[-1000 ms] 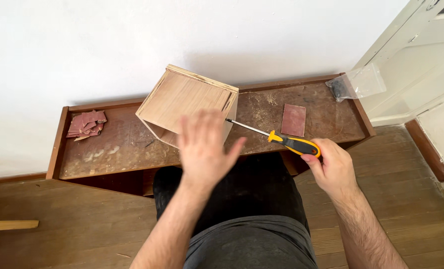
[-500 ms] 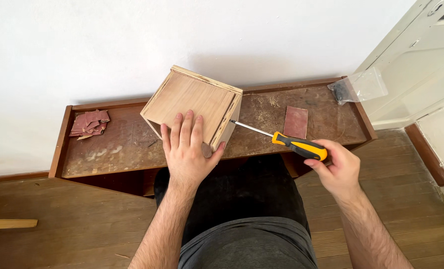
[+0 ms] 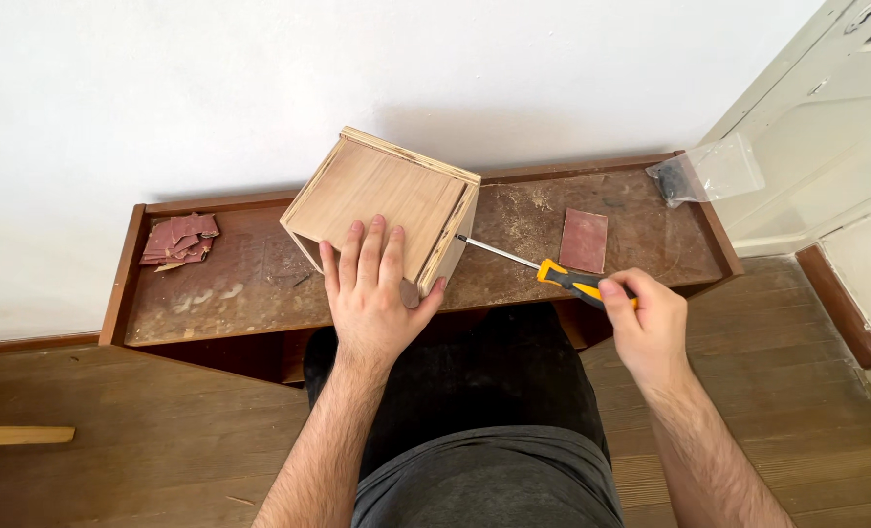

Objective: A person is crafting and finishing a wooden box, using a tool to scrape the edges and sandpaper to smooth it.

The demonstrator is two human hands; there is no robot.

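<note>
2 hands are working at the low wooden bench (image 3: 220, 293). Your left hand (image 3: 375, 293) is lying flat, fingers spread, pressing on top of the plywood box (image 3: 382, 196), which is sitting tilted near the middle of the bench top. Your right hand (image 3: 646, 323) is gripping the yellow-and-black handle of the screwdriver (image 3: 543, 270) at the front edge, its tip touching the box's right side. 1 sandpaper sheet (image 3: 585, 240) is lying just behind the shaft; sandpaper scraps (image 3: 176, 240) are piling at the left end; a plastic bag (image 3: 709, 171) is occupying the right rear corner.
</note>
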